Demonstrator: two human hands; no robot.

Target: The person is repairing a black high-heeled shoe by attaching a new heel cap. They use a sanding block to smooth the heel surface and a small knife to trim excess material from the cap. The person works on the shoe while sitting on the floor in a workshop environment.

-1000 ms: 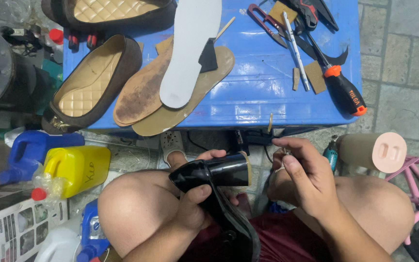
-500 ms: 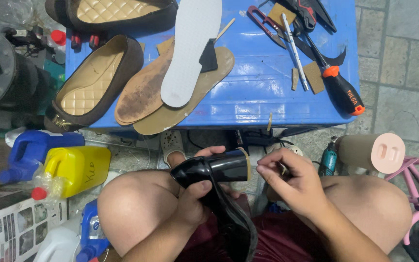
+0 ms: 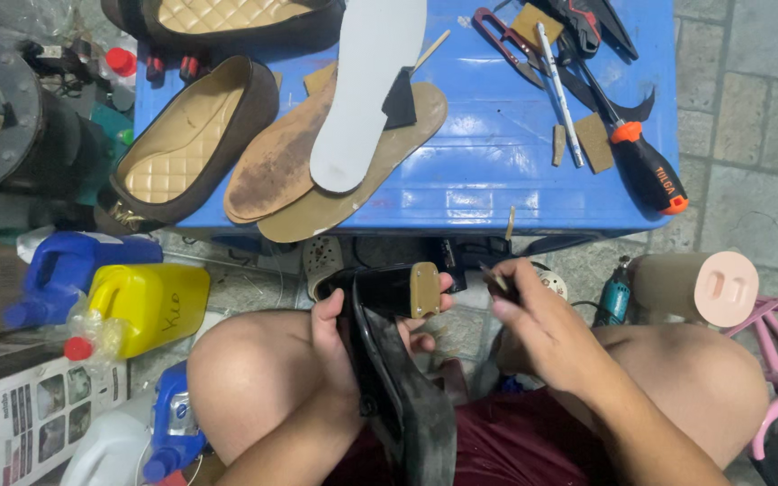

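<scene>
Over the person's lap, below the near edge of the blue bench [image 3: 497,193], the left hand [image 3: 339,337] is clamped round a black high-heeled shoe [image 3: 389,360], sole up, heel pointing at the right hand. Half a second ago the heel end was turned partly away; now its tan heel tip [image 3: 425,290] faces the camera squarely, and the shoe has been lifted slightly toward the bench. The right hand [image 3: 542,337], which a second ago was raised with fingers spread beside the heel, has dropped back a little and closed its fingertips on a thin dark sliver [image 3: 494,277], possibly a nail or small tool; it is too small to tell which. That sliver sits just beside the heel tip, not touching it. As a judgement, the heel has been presented for work and the right hand has picked up what it needs, so the heel-tip step looks about to begin rather than done.

On the bench lie a brown flat shoe [image 3: 182,144] at the left edge, a worn insole [image 3: 285,153], a white insole [image 3: 362,90] across it, and an orange-handled screwdriver [image 3: 646,166] near the right edge. A yellow jug [image 3: 150,306] stands on the floor to the left.
</scene>
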